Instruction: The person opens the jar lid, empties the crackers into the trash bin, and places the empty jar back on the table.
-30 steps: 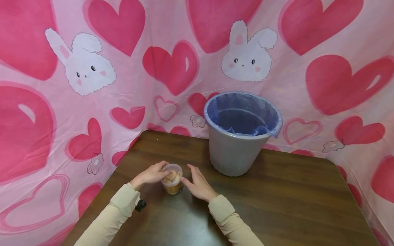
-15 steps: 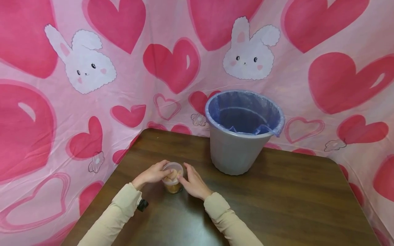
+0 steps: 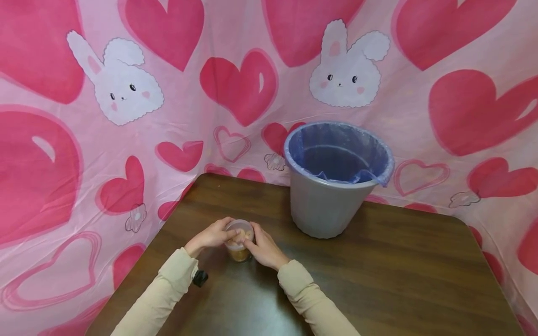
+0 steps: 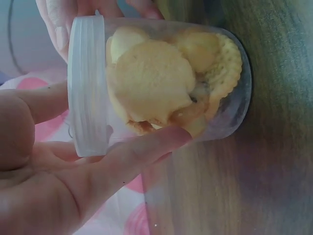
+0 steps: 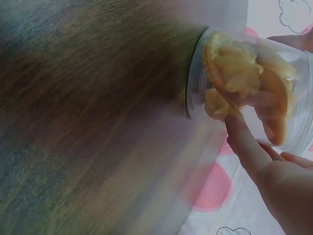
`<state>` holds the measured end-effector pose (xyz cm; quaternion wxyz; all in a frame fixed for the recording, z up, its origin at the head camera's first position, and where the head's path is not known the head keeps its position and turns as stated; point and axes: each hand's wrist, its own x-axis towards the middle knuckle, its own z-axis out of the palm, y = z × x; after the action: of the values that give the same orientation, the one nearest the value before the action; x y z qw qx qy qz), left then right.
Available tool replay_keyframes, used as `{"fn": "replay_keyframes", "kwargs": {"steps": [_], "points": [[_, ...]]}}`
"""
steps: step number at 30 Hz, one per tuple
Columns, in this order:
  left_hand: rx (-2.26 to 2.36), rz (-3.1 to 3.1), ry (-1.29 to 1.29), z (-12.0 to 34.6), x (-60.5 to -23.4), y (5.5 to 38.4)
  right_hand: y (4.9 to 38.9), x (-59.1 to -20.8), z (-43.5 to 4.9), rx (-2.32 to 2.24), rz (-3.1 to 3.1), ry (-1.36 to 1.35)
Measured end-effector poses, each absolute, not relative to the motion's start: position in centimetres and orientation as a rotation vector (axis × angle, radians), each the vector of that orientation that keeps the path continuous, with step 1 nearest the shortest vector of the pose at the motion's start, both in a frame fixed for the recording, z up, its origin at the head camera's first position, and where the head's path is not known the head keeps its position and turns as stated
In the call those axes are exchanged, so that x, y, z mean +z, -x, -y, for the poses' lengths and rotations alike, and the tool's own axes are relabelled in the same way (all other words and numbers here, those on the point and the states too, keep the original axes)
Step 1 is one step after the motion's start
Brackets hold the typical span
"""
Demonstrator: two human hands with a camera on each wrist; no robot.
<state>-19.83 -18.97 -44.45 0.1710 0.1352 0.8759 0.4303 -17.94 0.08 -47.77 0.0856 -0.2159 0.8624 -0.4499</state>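
A clear plastic jar [image 3: 238, 254] stands upright on the table, with pale yellow biscuits [image 4: 151, 81] inside. Its translucent ridged lid [image 4: 88, 88] sits on the mouth in the left wrist view. My left hand [image 3: 211, 235] holds the jar from the left, thumb over the top and a finger along the wall. From the right, my right hand [image 3: 266, 248] grips the jar, its thumb also over the top. In the right wrist view a right-hand finger [image 5: 240, 134] touches the wall beside a biscuit. The fingers behind the jar are partly hidden.
A grey bin [image 3: 323, 210] with a blue liner [image 3: 336, 135] stands on the table behind and to the right of the jar. The brown wooden table [image 3: 399, 270] meets a pink heart-and-rabbit cloth [image 3: 180, 112] at the back and left.
My right hand has moved left onto the jar, its thumb coming over the top. The left hand keeps its hold. The head view has shifted slightly.
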Motion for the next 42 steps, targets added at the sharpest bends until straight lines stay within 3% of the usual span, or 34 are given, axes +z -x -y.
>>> {"fn": "replay_keyframes", "kwargs": {"steps": [19,42], "points": [[1.552,-2.237,0.094,18.7,-45.5,19.4,17.7,-47.7,0.2,-1.385,-2.566,0.614],[1.540,-2.202,0.136,18.8,-44.9,19.7,17.9,-47.4,0.1,-1.399,-2.547,0.640]]}}
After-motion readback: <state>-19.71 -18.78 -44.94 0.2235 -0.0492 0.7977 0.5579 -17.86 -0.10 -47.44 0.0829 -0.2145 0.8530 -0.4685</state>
